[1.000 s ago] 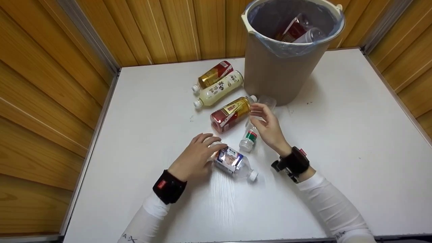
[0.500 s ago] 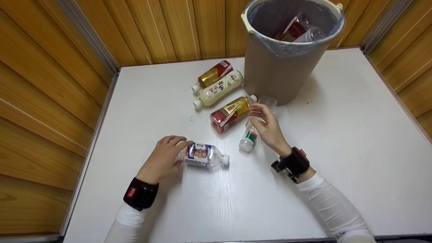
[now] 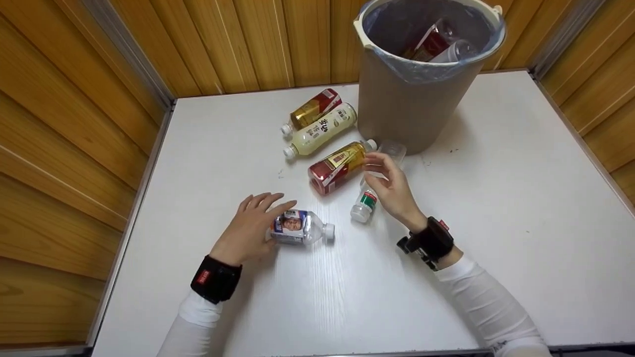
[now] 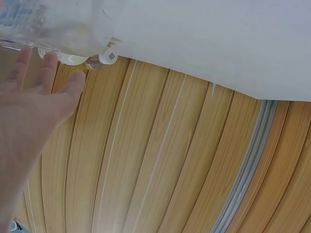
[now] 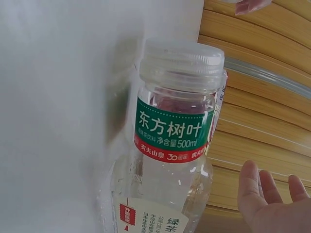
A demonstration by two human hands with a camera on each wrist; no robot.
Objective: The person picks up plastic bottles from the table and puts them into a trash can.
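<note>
A clear plastic bottle [image 3: 311,229] with a blue-and-white label lies on its side on the white table, cap to the right. My left hand [image 3: 248,229] is at its base, fingers extended and spread over that end. In the left wrist view, the fingers [image 4: 46,73] show beside the clear bottle's wall [image 4: 73,29]. My right hand [image 3: 394,193] hovers with loosely bent fingers over a clear bottle [image 3: 364,204] with a green neck label, partly hiding it. The right wrist view has this tea bottle [image 5: 170,179] close up, apart from the fingers [image 5: 250,187].
Ahead of the right hand lies a red-and-amber bottle [image 3: 337,166]. Farther back are a pale yellow bottle [image 3: 322,130] and another red-and-amber bottle [image 3: 315,110]. A tall bin [image 3: 402,104] with a blue liner and bottles inside stands at the back right. Wood-patterned walls [image 3: 248,44] border the table.
The blue-labelled bottle has moved left across the table with my left hand and turned level. Since then the left fingers have straightened and shifted slightly right. My right hand has hardly moved.
</note>
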